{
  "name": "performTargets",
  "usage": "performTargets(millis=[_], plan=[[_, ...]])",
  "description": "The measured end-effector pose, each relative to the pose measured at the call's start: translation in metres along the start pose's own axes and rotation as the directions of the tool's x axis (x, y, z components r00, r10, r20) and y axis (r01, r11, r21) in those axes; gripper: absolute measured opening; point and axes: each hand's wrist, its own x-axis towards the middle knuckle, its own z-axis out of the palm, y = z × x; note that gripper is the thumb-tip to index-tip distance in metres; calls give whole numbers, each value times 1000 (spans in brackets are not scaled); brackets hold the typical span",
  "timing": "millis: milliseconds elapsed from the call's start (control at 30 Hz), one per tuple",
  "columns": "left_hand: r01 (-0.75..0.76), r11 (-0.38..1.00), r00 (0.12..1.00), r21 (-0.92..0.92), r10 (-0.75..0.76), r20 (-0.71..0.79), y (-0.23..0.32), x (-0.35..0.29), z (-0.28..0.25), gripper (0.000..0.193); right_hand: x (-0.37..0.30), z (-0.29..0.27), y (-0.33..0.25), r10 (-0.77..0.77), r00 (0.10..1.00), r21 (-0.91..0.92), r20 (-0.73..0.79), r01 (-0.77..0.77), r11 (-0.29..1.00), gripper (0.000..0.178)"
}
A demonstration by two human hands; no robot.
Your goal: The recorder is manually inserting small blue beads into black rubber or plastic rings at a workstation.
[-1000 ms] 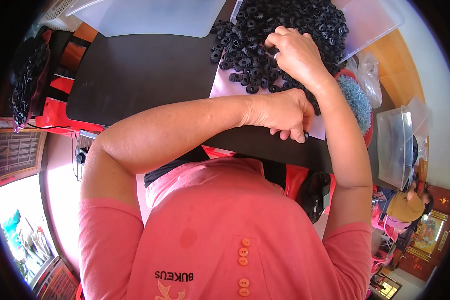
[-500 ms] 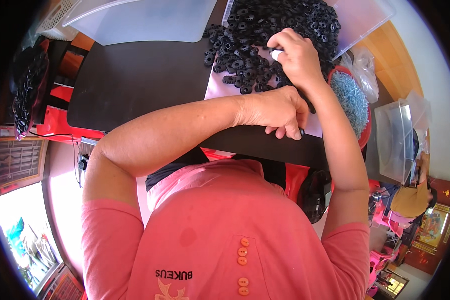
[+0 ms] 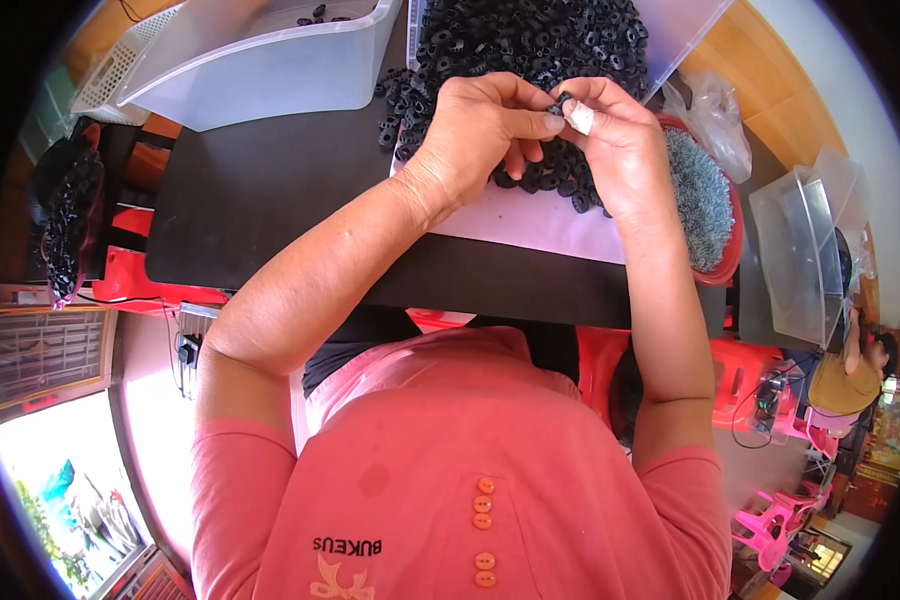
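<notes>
My left hand (image 3: 482, 130) and my right hand (image 3: 625, 150) meet over the near part of a heap of black plastic cord locks (image 3: 530, 45). Between their fingertips is one small black cord lock (image 3: 561, 103), partly covered by the fingers. My left thumb and forefinger pinch it from the left. On the other side my right thumb, wrapped in white tape (image 3: 579, 117), and forefinger close on it. The heap lies on a pale pink sheet (image 3: 530, 222) and spills past its left edge.
A red basin (image 3: 732, 235) of tiny blue-grey pieces stands right of my right wrist. A translucent bin (image 3: 240, 95) holding a few black pieces is at the far left. Beyond the basin are a plastic bag (image 3: 720, 125) and a clear container (image 3: 795, 260). Another person (image 3: 842, 385) sits far right.
My left hand has moved up from the table's near edge to meet my right hand. Both now hold one cord lock. The view has shifted, bringing more of the left bin into sight.
</notes>
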Motion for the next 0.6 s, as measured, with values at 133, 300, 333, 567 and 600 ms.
performTargets(millis=[133,300,333,567,600], plan=[[-28,998,1000,61,28,-3,1,1,-2,14,-2,2,6,0,1000,42,-3,0,999,15],[-30,996,1000,84,30,2,-4,2,-5,13,-2,5,6,-81,997,-152,-8,79,985,16],[-38,995,999,94,38,3,-4,2,-6,14,-2,6,6,-108,994,-208,0,106,972,17],[-106,960,994,260,108,6,-2,0,-3,16,-4,7,6,-215,977,-314,-9,201,928,17],[-105,960,994,260,107,6,-2,0,-3,16,-5,8,5,-233,972,-320,-12,217,922,17]])
